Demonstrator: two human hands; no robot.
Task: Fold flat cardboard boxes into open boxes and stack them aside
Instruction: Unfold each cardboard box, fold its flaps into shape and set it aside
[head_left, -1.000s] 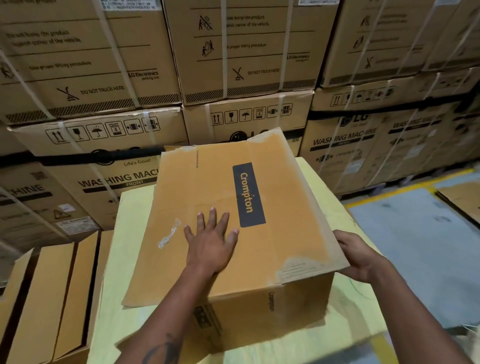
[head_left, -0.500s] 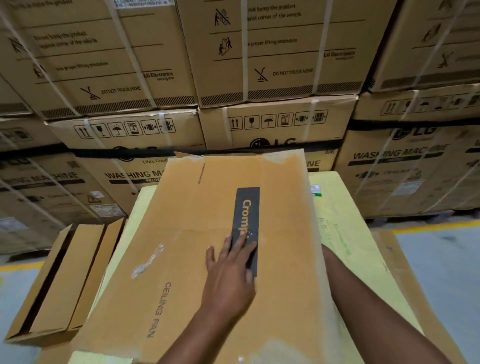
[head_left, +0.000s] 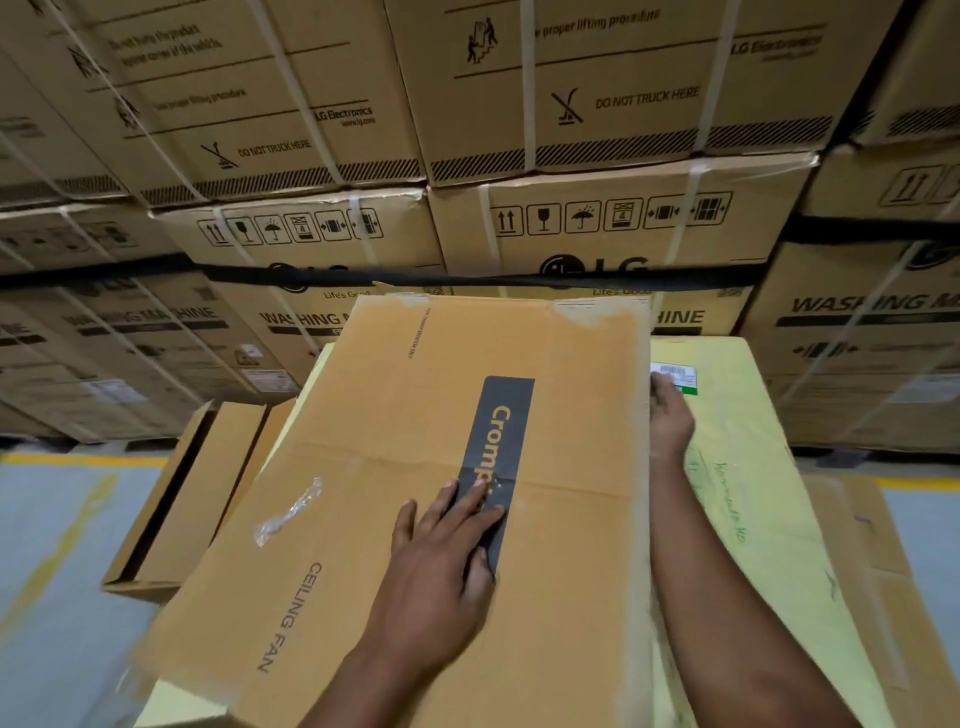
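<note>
A brown cardboard box (head_left: 415, 426) is laid across the pale yellow tabletop (head_left: 748, 467), its top panel facing up. "Crompton" is only partly read on the dark strip (head_left: 501, 415), "CEILING FAN" is printed along the near left. The left hand (head_left: 441, 566) is pressed flat on the panel, fingers (head_left: 467, 504) straight and close together over the strip. The right hand (head_left: 670, 421) is set at the box's right edge; whether its fingers are curled under cannot be told. Behind, stacked cartons (head_left: 597, 234) are marked "LG", "WASHING MACHINE", "DO NOT TRUCK HERE". An open box (head_left: 192, 499) is seen beside, left.
</note>
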